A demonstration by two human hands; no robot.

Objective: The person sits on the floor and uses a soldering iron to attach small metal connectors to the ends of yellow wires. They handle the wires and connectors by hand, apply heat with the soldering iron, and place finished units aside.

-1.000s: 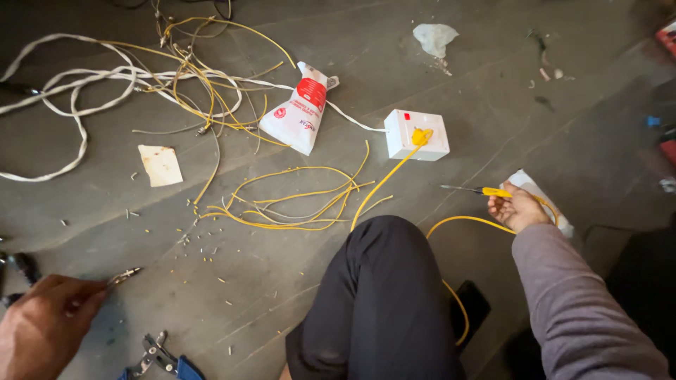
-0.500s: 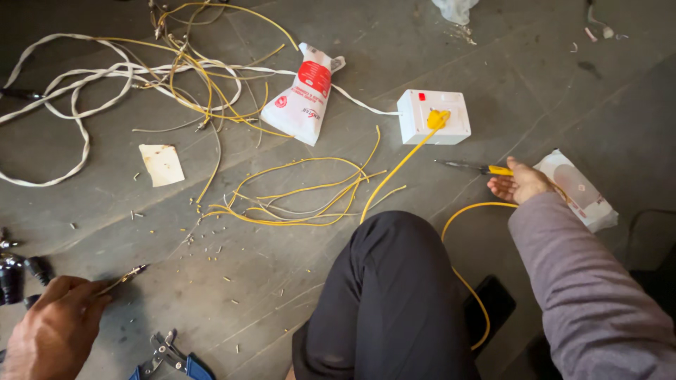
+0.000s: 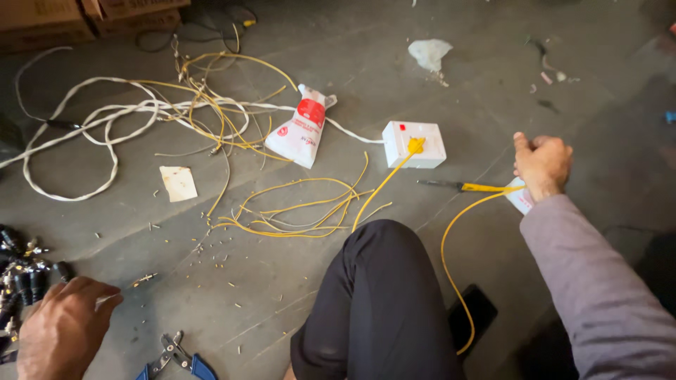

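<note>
Grey concrete floor (image 3: 436,281) fills the head view, dusty and covered with small yellow cuttings of insulation, and the person sits directly on it with one knee in dark trousers (image 3: 384,302) raised in the middle.

On the right side, the right hand (image 3: 542,163) is closed into a fist with the thumb up, at the end of a grey-purple sleeve (image 3: 598,281). It rests at the handle end of a thin screwdriver with yellow handle (image 3: 461,186), which lies on the floor with its tip pointing left; whether the fingers really grip the handle I cannot tell. Under the wrist a small white packet (image 3: 520,200) is partly hidden. A long yellow wire (image 3: 451,246) curves from this hand down beside the knee, so probably the fist keeps its end steady.

In front of the knee stands a white square switch box (image 3: 415,144), with another yellow wire plugged on its face and a white cable going from its left side. Just beside it lies a white plastic pouch with red label (image 3: 303,130), then a loose bundle of yellow wires (image 3: 296,211) and loops of white twisted cable (image 3: 91,127).

At the lower left, the left hand (image 3: 63,334) lies half curled on the floor, palm down, holding nothing that I can see. Near it are blue-handled pliers (image 3: 172,355) and a pile of small black connectors (image 3: 17,274), placed within easy reach.
</note>
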